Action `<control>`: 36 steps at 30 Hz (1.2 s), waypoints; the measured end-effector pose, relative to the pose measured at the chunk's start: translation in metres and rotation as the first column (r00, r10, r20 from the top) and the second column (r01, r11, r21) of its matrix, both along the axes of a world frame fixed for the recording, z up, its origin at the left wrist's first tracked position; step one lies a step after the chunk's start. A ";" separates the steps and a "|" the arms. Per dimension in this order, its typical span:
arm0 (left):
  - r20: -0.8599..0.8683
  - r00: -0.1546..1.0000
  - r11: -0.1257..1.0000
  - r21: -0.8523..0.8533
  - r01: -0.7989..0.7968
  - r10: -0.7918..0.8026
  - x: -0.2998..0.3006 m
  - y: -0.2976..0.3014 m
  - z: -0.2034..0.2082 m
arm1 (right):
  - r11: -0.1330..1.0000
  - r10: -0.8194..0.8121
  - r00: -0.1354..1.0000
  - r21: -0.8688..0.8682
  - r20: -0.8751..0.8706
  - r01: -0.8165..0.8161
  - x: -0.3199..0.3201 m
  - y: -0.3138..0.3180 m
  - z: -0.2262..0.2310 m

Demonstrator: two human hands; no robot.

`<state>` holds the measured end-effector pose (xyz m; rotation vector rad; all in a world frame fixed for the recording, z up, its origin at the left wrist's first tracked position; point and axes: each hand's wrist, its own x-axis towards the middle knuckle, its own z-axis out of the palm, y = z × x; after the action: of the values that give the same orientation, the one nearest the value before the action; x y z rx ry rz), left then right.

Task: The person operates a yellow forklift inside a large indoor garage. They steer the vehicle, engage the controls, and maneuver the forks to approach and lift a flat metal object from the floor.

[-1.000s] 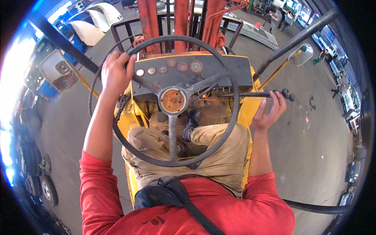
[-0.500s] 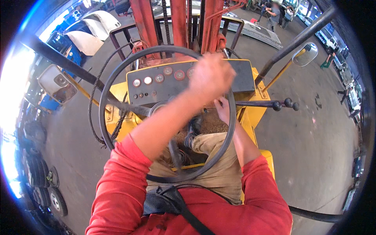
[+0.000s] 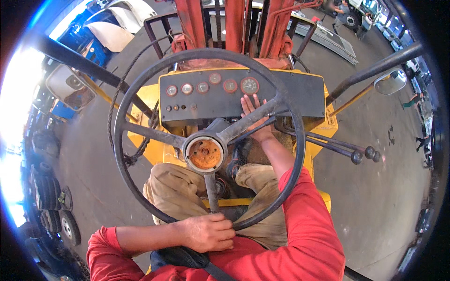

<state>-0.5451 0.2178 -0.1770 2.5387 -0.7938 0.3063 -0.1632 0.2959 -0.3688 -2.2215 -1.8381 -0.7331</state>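
Note:
A large black steering wheel [image 3: 294, 122] with a rust-orange hub fills the middle of the view. My left hand [image 3: 209, 232] is closed round the lowest part of its rim, next to the bottom spoke, its forearm coming in from the left. Behind the upper right spoke lies my right hand [image 3: 256, 119], fingers stretched and slightly apart, close below the large gauge on the black dashboard [image 3: 281, 93]. The spoke covers part of that hand, so whether it touches the panel is hidden. Several levers [image 3: 349, 151] with black knobs project to the right of my right forearm.
Ahead stand the red mast rails [image 3: 234, 25]. Mirrors [image 3: 74, 89] flank the yellow body at left and right, beside dark posts. A grey metal ramp [image 3: 330, 41] lies on the floor ahead right, with people beyond it. Tyres [image 3: 69, 227] stand at lower left.
My left hand has swung from the wheel's top down to its bottom, and the spokes have turned. My right hand has moved from near the right rim up toward the dashboard, fingers now extended.

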 end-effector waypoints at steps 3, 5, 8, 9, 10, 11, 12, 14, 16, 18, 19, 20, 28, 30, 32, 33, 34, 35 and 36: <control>0.019 1.000 1.000 -0.013 0.023 -0.023 0.007 0.008 0.000 | 0.984 0.105 0.981 0.162 -0.162 -0.079 0.008 -0.001 0.002; 0.024 1.000 1.000 -0.003 0.015 -0.015 0.013 0.009 0.005 | 0.998 -0.026 0.982 0.043 -0.189 0.035 0.024 -0.012 -0.001; -0.002 1.000 1.000 -0.018 -0.002 0.002 0.014 0.007 0.009 | 0.990 -0.124 0.968 -0.092 -0.220 0.106 0.017 -0.015 0.013; -0.004 1.000 1.000 -0.002 -0.011 0.011 0.014 0.009 0.009 | 0.981 -0.151 0.967 -0.148 -0.205 0.122 0.015 -0.014 0.021; -0.005 1.000 1.000 0.013 -0.022 0.022 0.013 0.009 0.010 | 0.970 -0.175 0.966 -0.203 -0.189 0.136 0.013 -0.015 0.026; 0.011 1.000 1.000 -0.009 -0.025 0.025 0.012 0.010 0.009 | 0.994 -0.112 0.981 -0.002 -0.157 0.113 0.009 -0.021 0.021; 0.018 1.000 1.000 -0.017 -0.024 0.024 0.012 0.013 0.008 | 0.978 -0.170 0.885 0.036 -0.434 0.206 0.002 -0.030 0.011; 0.021 0.999 0.998 -0.042 -0.037 0.038 0.010 0.012 0.005 | 0.925 -0.180 0.469 0.013 -0.865 0.380 -0.013 -0.041 -0.016; 0.014 0.999 0.999 -0.025 -0.035 0.036 0.008 0.014 0.007 | 0.892 -0.310 0.388 -0.124 -0.868 0.435 -0.013 -0.030 -0.057; 0.015 0.999 0.999 -0.027 -0.036 0.037 0.007 0.016 0.007 | 0.896 -0.332 0.306 -0.197 -0.892 0.397 -0.009 -0.015 -0.077; 0.018 0.999 0.999 -0.039 -0.030 0.031 0.008 0.016 0.007 | 0.896 -0.344 0.264 -0.231 -0.901 0.378 -0.007 -0.009 -0.085; 0.024 1.000 0.999 -0.052 -0.015 0.017 0.009 0.017 0.007 | 0.914 -0.273 0.244 -0.172 -0.931 0.368 -0.001 -0.007 -0.104; -0.035 0.999 0.998 -0.063 0.019 -0.021 0.000 0.020 0.002 | 0.881 -0.040 0.465 0.188 -0.884 0.434 -0.010 0.012 -0.114; -0.047 0.999 0.999 -0.045 0.012 -0.014 0.002 0.022 0.005 | 0.922 -0.038 0.399 0.122 -0.916 0.367 -0.016 0.007 -0.094; -0.052 0.998 0.999 -0.008 0.032 -0.033 -0.001 0.023 0.007 | 0.964 -0.143 0.414 -0.032 -0.899 0.264 -0.001 -0.003 -0.085; -0.019 1.000 0.999 -0.030 0.019 -0.019 -0.001 0.022 0.005 | 0.957 -0.280 0.327 -0.236 -0.903 0.167 0.003 -0.007 -0.083; -0.001 1.000 0.999 -0.038 0.025 -0.025 0.000 0.023 0.005 | 0.951 -0.304 0.462 -0.238 -0.833 0.196 0.008 -0.019 -0.088; 0.019 0.999 0.998 -0.048 0.027 -0.026 0.001 0.024 0.004 | 0.945 -0.326 0.588 -0.237 -0.741 0.224 0.013 -0.028 -0.091; 0.035 0.999 0.998 -0.058 0.007 -0.005 -0.001 0.023 0.002 | 0.930 -0.368 0.554 -0.295 -0.747 0.219 0.010 -0.032 -0.077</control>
<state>-0.5459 0.2411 -0.1745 2.4830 -0.7935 0.3672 -0.1529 0.2644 -0.4459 -2.3831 -1.0934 0.4131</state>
